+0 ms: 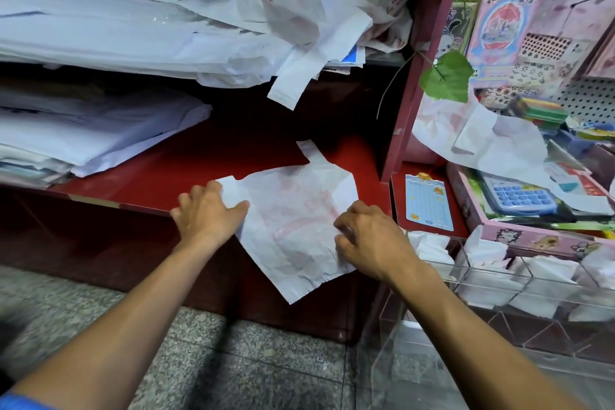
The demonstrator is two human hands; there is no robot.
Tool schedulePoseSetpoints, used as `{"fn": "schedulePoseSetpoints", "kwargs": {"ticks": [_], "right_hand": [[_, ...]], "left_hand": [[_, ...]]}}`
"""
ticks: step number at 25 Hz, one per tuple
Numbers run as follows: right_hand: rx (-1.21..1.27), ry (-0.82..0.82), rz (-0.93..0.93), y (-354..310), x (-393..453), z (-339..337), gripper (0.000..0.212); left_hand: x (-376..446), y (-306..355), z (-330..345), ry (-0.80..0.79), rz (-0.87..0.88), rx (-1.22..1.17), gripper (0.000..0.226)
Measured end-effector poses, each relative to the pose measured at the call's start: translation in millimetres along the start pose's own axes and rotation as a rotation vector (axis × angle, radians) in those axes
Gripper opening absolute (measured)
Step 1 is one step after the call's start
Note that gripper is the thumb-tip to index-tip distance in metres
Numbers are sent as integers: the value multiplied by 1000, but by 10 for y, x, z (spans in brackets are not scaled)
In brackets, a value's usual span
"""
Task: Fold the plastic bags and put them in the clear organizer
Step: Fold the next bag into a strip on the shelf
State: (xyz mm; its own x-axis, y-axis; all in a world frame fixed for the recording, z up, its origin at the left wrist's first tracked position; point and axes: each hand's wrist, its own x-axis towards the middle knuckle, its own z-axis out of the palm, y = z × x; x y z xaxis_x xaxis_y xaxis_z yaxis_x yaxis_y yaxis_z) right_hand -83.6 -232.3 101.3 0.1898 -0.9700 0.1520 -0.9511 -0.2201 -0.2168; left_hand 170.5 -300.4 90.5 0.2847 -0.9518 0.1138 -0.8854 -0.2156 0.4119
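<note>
Both hands were on one white plastic bag (296, 226) at the front edge of the red shelf (186, 176). Left hand (208, 213) lay flat with straight fingers, pressing down the bag's left corner near a handle strip. Right hand (366, 236) had its fingers curled at the bag's right edge, apparently pinching the film there, though the fingertips were partly hidden. That bag lay spread and creased, its near corner hanging over the shelf's front edge, with faint red print showing through. It looked very light, thin and limp, likely slippery and quick to spring open, so it would best be held at edges and corners, one hand flattening while the other turned a side over. At the right, below the shelf's corner, stood the clear organizer (492, 280), with white folded bags (545, 276) already in several compartments. On the upper shelf lay a loose heap of crumpled bags (309, 20), one handle dangling over its edge, beside flat stacks of white sheets (100, 40); another stack (93, 136) rested at the lower shelf's left. Farther right were a pink box (532, 236) holding a blue calculator (522, 196), a pegboard of stationery packs (519, 27), and a green leaf (446, 76). Speckled stone floor (233, 353) ran below.
</note>
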Motion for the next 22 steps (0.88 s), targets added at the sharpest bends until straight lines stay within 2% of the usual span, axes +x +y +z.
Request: {"fn": "schedulePoseSetpoints", "kwargs": {"ticks": [4,6,9,12,13,14,15,17,19,22], "right_hand": [[34,4,-1,-1,29,-9,25],[37,3,4,8,52,-11,23],[45,7,16,-2,77,6,20],[50,11,20,-7,87,11,20],[52,13,19,-7,89,9,20],[52,15,17,-5,89,9,21],[49,15,15,-2,91,7,22],[23,1,12,9,93,15,26],[-40,-15,4,17,93,33,28],[-110,-36,45,-25,90,69,30]], "left_hand": [[129,-39,4,-133,104,-186,35],[178,-59,30,-146,81,-388,40],[230,2,-59,-122,-24,-1024,49],[338,69,-283,-48,-107,-1799,79],[389,38,-294,-31,-142,-1945,89],[389,28,-307,-6,-158,-1935,93],[370,17,-293,28,-166,-1765,93],[291,4,-172,119,-105,-1197,76],[214,-8,-42,228,96,-750,47],[98,41,1,183,453,-403,18]]}}
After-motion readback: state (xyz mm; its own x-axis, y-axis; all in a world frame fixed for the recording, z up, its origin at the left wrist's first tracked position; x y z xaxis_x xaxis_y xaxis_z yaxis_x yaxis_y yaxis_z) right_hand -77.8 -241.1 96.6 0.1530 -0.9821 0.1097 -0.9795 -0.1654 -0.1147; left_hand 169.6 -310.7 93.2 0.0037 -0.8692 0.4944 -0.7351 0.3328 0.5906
